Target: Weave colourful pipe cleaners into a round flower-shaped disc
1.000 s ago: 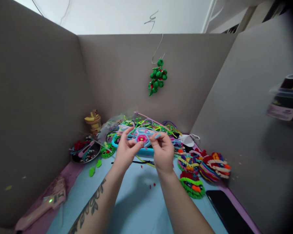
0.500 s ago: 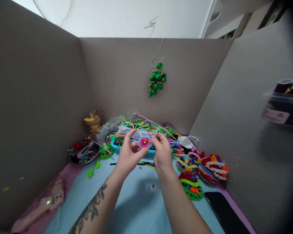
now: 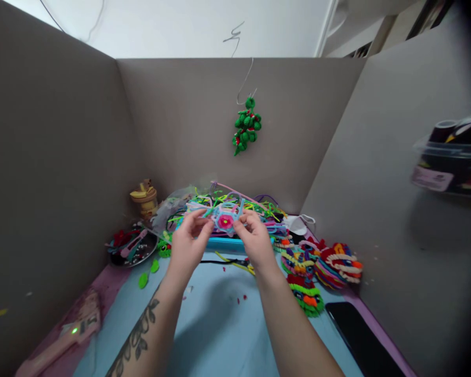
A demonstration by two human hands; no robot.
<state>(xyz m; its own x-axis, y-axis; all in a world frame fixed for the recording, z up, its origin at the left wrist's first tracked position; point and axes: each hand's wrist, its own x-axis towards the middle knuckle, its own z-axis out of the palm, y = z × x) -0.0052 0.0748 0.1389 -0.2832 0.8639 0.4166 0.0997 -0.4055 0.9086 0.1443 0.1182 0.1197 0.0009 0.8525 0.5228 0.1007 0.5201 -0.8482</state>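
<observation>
A pipe-cleaner flower [image 3: 225, 222] with a yellow middle, a deep pink ring and a light blue outer edge is held up over the blue tray of pipe cleaners. My left hand [image 3: 190, 242] has thumb and fingers closed at its left side. Thumb and fingertips of my right hand [image 3: 254, 239] pinch its right side, where a light blue stem end sticks up. Below the hands, a dark and yellow tool [image 3: 243, 263], perhaps pliers or scissors, lies on the light blue cloth [image 3: 223, 324].
Finished colourful fuzzy pieces [image 3: 339, 266] are stacked at the right, near a black phone [image 3: 363, 335]. At the left are a pink glue gun [image 3: 68, 337] with a green light and a metal bowl [image 3: 141, 255]. Grey panels [image 3: 180, 120] enclose three sides; a green ornament [image 3: 246, 128] hangs at the back.
My left hand has shifted outward to the flower's left edge, its fingers more curled. The flower is tilted slightly differently, and the whole view has shifted a little.
</observation>
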